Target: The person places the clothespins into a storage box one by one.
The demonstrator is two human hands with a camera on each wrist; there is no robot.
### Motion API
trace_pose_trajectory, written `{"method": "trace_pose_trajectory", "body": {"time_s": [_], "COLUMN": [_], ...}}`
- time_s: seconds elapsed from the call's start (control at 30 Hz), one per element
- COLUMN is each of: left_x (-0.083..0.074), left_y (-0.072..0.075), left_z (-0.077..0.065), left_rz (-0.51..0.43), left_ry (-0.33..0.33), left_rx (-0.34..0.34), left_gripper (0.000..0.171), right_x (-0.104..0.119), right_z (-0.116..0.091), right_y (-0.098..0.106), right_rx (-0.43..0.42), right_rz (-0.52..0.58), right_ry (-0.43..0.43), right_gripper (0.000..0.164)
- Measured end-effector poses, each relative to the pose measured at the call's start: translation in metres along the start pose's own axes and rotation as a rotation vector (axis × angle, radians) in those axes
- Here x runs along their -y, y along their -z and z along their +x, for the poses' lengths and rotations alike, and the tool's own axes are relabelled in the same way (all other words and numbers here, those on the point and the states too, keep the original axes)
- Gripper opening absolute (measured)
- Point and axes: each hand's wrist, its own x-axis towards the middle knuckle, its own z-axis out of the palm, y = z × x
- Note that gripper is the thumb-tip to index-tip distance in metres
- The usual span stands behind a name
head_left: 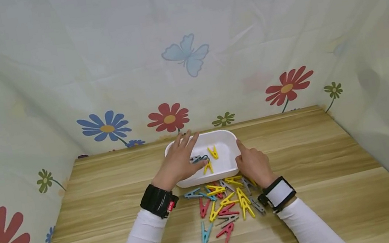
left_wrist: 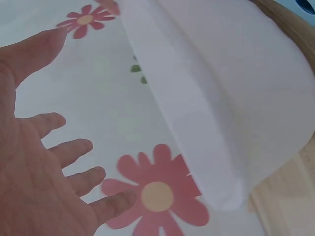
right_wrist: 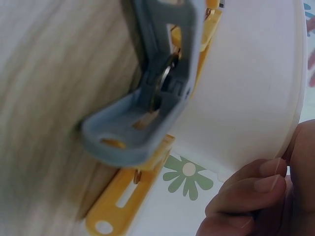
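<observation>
A white plastic tub (head_left: 231,156) stands at the back of the table, with two yellow clothespins, one of them (head_left: 213,153), and blue-grey ones (head_left: 195,159) inside. My left hand (head_left: 176,163) is over the tub's left side, its fingers spread and straight. In the left wrist view that palm (left_wrist: 44,182) faces the tub wall (left_wrist: 192,98) with nothing in it. At the right end my right hand (head_left: 256,166) grips the tub's rim, index finger along the edge and the other fingers curled. The right wrist view shows these curled fingers (right_wrist: 251,189) at the rim.
Several loose yellow, red, blue and grey clothespins (head_left: 228,200) lie piled on the wooden table (head_left: 118,221) in front of the tub. A grey clothespin (right_wrist: 118,152) is close to the right wrist camera. A flowered curtain (head_left: 110,66) encloses the table's back and sides.
</observation>
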Motion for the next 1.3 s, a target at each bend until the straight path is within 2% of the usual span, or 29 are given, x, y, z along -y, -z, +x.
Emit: {"method": "trace_pose_trajectory", "body": {"time_s": [0.13, 0.27, 0.4, 0.53, 0.73, 0.9, 0.97, 1.17, 1.3], "left_x": [-0.006, -0.014, -0.021, -0.025, -0.033, -0.035, -0.035, -0.038, -0.039], "left_y": [0.008, 0.014, 0.012, 0.003, -0.011, -0.021, -0.026, -0.039, -0.048], "left_z": [-0.014, -0.031, -0.052, -0.075, -0.103, -0.116, -0.121, -0.133, -0.139], "left_rz": [0.026, 0.078, 0.104, 0.103, 0.098, 0.116, 0.102, 0.111, 0.112], "left_ry": [-0.033, -0.107, -0.170, -0.212, -0.214, -0.221, -0.225, -0.256, -0.247], "left_rx": [-0.050, -0.082, -0.078, -0.046, 0.064, 0.167, 0.187, 0.205, 0.230], "left_gripper": [0.091, 0.091, 0.090, 0.089, 0.084, 0.078, 0.078, 0.077, 0.071], "right_x": [-0.001, -0.001, -0.002, -0.002, -0.001, 0.000, 0.000, 0.000, 0.000], "right_z": [0.000, 0.000, 0.000, 0.000, -0.001, -0.001, -0.001, -0.001, 0.000], "right_y": [0.001, 0.001, 0.001, -0.001, -0.003, -0.002, -0.003, -0.002, -0.001], "right_rx": [0.004, 0.011, 0.011, 0.006, 0.012, -0.001, -0.003, -0.007, -0.006], "right_rz": [-0.002, -0.002, -0.005, -0.017, -0.020, -0.024, -0.022, -0.022, -0.019], "right_ry": [0.006, 0.005, 0.004, 0.004, -0.002, -0.002, -0.002, 0.002, 0.002], "right_gripper": [0.057, 0.057, 0.057, 0.057, 0.057, 0.057, 0.057, 0.057, 0.057]}}
